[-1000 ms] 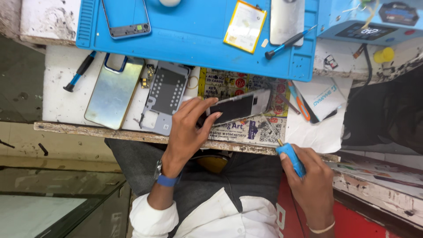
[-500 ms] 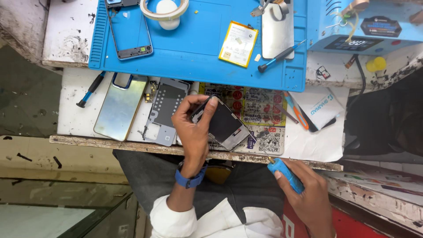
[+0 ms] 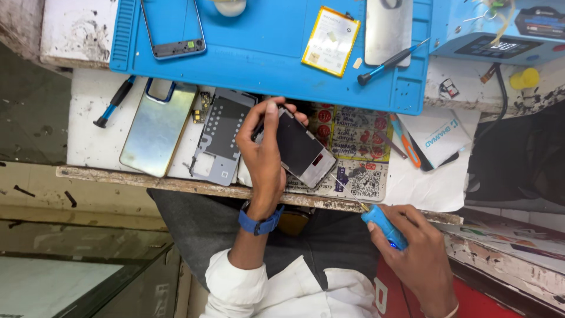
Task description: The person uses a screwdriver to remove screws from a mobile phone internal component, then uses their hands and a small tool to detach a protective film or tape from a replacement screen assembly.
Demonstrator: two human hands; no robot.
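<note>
My left hand (image 3: 266, 154) grips a dismantled phone (image 3: 303, 150) by its left edge, holding it tilted over a printed sheet (image 3: 353, 147) on the bench. My right hand (image 3: 415, 256) is closed around a blue-handled tool (image 3: 384, 227) near the bench's front edge; its thin metal tip (image 3: 347, 191) points up-left toward the phone's lower corner. A blue watch sits on my left wrist.
A blue work mat (image 3: 259, 53) carries a phone frame (image 3: 173, 29), a yellow battery (image 3: 331, 41), a screwdriver (image 3: 391, 62) and a silver plate (image 3: 387, 29). A gold back cover (image 3: 156, 129), a grey mid-frame (image 3: 220, 135), another screwdriver (image 3: 115, 101) and a blue heating unit (image 3: 500, 32) lie around.
My left hand has turned the phone from lying sideways to a more upright tilt. My right hand has brought the blue tool up-left, closer to the phone.
</note>
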